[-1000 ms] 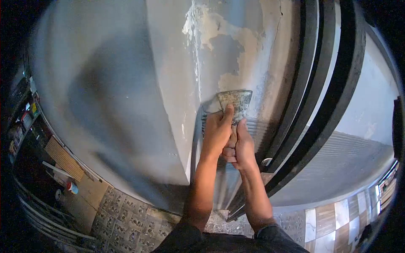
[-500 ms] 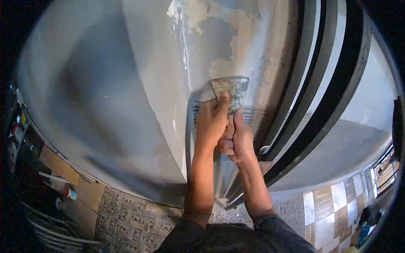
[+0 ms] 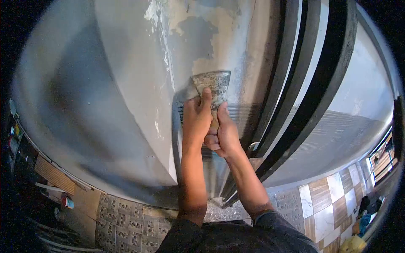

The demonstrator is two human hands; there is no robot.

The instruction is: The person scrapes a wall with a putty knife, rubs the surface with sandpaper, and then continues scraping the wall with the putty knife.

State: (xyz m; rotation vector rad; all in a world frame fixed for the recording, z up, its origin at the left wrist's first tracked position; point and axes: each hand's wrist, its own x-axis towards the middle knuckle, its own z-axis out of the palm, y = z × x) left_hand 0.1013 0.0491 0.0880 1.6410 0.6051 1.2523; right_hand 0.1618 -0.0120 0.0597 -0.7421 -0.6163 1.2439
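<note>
Both my hands grip one putty knife, a scraper with a wide, stained metal blade (image 3: 217, 80). The blade points up and lies against or very near the wall (image 3: 202, 61), where paint has peeled in patches. My left hand (image 3: 197, 116) is closed around the upper handle, its thumb laid along the base of the blade. Lower down, my right hand (image 3: 225, 133) wraps the handle, thumb up along its side. Fingers hide most of the handle.
Dark vertical bars (image 3: 291, 84) stand just right of my hands. A wall corner with chipped white edges (image 3: 166, 55) runs at left. Ribbed wall covering (image 3: 325, 133) shows low at right. Patterned tiles (image 3: 126, 221) cover the floor; a small bucket (image 3: 67, 202) stands far left.
The whole view has shifted, so wall, bars and hands appear farther left. Against the wall, the putty knife has edged slightly upward. Both hands keep their hold.
</note>
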